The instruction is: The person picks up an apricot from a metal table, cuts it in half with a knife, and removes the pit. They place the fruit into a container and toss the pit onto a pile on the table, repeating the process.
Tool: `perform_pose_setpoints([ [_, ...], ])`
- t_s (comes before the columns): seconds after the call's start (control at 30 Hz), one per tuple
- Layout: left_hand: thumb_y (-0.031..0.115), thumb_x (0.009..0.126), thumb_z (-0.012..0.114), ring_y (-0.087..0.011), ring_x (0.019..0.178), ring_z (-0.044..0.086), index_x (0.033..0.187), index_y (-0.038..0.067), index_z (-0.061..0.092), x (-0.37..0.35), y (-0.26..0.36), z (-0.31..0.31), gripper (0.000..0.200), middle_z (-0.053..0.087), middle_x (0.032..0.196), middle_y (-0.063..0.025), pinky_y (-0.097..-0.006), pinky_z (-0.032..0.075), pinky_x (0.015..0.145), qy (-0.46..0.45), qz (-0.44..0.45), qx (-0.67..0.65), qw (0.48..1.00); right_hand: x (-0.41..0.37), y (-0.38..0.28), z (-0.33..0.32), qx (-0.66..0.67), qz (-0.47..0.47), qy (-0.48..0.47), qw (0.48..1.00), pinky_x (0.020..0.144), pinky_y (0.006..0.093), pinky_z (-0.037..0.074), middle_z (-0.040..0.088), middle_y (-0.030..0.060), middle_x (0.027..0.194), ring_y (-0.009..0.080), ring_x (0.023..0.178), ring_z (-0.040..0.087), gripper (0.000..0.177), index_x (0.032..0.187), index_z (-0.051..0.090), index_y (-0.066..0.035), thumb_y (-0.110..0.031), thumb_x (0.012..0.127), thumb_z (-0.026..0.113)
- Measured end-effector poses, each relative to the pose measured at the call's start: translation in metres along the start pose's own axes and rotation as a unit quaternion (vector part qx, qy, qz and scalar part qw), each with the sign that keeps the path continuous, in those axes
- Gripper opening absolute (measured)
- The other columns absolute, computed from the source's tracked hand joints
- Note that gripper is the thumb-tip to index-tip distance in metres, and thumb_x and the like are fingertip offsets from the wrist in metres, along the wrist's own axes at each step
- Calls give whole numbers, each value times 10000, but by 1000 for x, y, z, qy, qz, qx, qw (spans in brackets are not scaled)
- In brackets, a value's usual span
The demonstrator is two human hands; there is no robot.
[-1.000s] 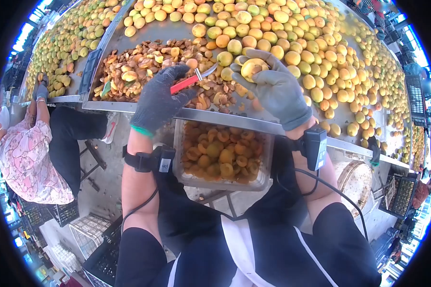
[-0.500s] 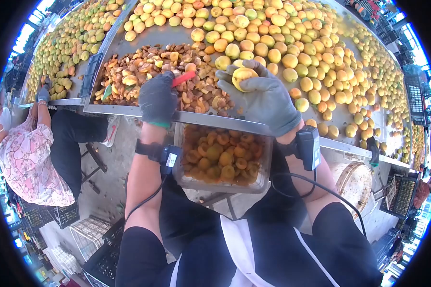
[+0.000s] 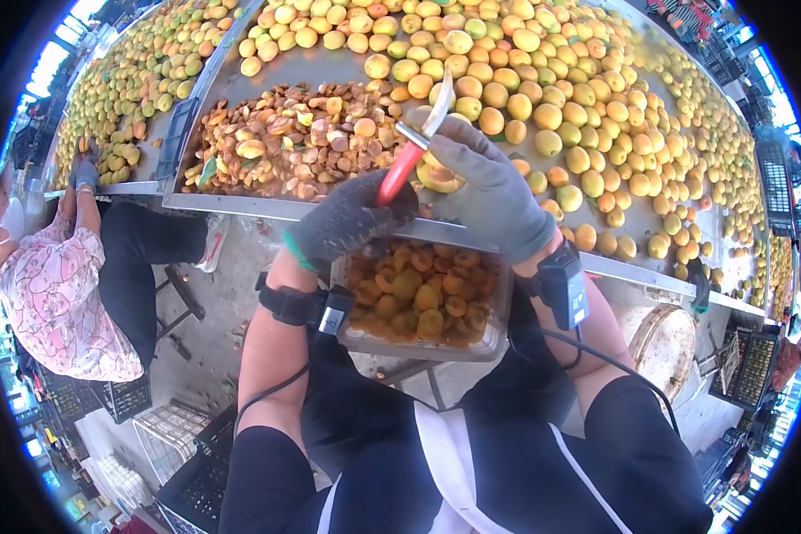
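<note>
My left hand (image 3: 356,218), in a dark glove, is wrapped round the red handle of a curved-bladed knife (image 3: 403,171). Its pale metal blade points up and away, close to the fingers of my right hand (image 3: 500,196). That hand wears a grey glove and has a yellow apricot (image 3: 438,175) in its grip, partly hidden by the fingers and the knife. Below both hands, a clear plastic tub (image 3: 409,347) holds apricot halves (image 3: 418,294). Beyond my left hand lies a heap of apricot pits and scraps (image 3: 303,138) on the metal table.
Whole apricots (image 3: 543,80) cover much of the metal table (image 3: 240,206), whose raised front rim runs before me. At left, another person (image 3: 62,294) in a pink patterned top sits at the adjoining table. A round white drum (image 3: 667,351) and black crates (image 3: 743,365) stand at right.
My left hand has come back toward me from above the pit heap and turned, bringing the knife's blade up beside the apricot. My right hand stays near its place, fingers drawn in more.
</note>
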State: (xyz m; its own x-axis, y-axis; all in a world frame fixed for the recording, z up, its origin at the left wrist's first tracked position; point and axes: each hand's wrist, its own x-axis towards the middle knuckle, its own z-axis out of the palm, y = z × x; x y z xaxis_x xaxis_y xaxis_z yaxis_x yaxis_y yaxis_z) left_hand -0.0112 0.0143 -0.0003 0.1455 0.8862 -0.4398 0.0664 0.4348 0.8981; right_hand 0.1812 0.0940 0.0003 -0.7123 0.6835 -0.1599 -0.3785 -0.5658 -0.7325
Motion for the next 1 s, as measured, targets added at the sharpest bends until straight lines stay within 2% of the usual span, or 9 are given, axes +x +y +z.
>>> perform_pose_setpoints([
  [0.1,187,821,771,-111,812,603,1150,50,595,6,-4,7,398,651,916,-13,-274,509,744,17,64,139,988,0,3,8,-80,5,-4,997,737,279,527,623,31,1034,142,916,620,269,1183,590,-55,-175,942,596],
  [0.2,186,826,766,-96,749,608,1103,48,605,8,-4,11,349,654,858,-27,-261,510,664,80,96,126,984,9,13,0,-230,-89,-2,969,659,249,536,640,27,1025,94,847,621,275,1162,603,-38,-237,975,578],
  [0.27,185,834,752,-92,612,582,1030,54,611,7,-1,13,274,620,748,-20,-245,475,533,96,58,43,993,9,14,-8,-321,-169,10,932,633,251,534,642,33,1031,97,836,624,288,1175,599,-39,-250,981,569],
  [0.4,139,894,651,-80,431,446,972,91,592,15,0,3,109,507,626,17,-237,363,391,66,181,-289,938,6,18,-18,-243,-32,15,969,751,298,549,646,90,1088,183,966,656,328,1220,588,-33,-73,896,556],
  [0.47,153,940,591,-74,404,397,971,95,562,18,2,-1,72,446,598,27,-241,331,368,-33,247,-441,862,5,32,-23,-640,-323,-129,685,886,336,519,642,139,1144,246,1067,632,415,1240,577,-24,-11,827,543],
  [0.63,182,987,540,-50,422,363,960,140,560,17,-3,-13,54,403,607,55,-226,354,461,-85,285,-501,813,2,30,1,-443,-120,-142,877,914,338,498,657,124,1126,223,1075,622,369,1198,623,-35,-111,838,649],
  [0.7,177,983,546,-49,435,368,948,142,557,20,-5,-11,50,402,609,55,-224,349,468,-69,284,-496,818,6,26,13,-179,169,-67,967,849,274,511,673,52,1046,129,965,625,310,1141,657,-44,-212,882,680],
  [0.83,143,950,576,-97,515,450,899,125,530,24,-2,3,71,429,639,30,-290,467,584,18,304,-419,855,6,32,18,-264,129,-37,955,800,221,509,665,-5,977,62,886,599,302,1102,671,-46,-285,918,660],
  [1.0,118,914,591,-154,593,515,1051,76,562,17,16,12,147,447,671,10,-402,541,774,163,255,-418,856,3,26,26,-176,199,-46,963,637,243,537,657,71,1014,144,889,648,280,1135,608,-1,-203,941,606],
])
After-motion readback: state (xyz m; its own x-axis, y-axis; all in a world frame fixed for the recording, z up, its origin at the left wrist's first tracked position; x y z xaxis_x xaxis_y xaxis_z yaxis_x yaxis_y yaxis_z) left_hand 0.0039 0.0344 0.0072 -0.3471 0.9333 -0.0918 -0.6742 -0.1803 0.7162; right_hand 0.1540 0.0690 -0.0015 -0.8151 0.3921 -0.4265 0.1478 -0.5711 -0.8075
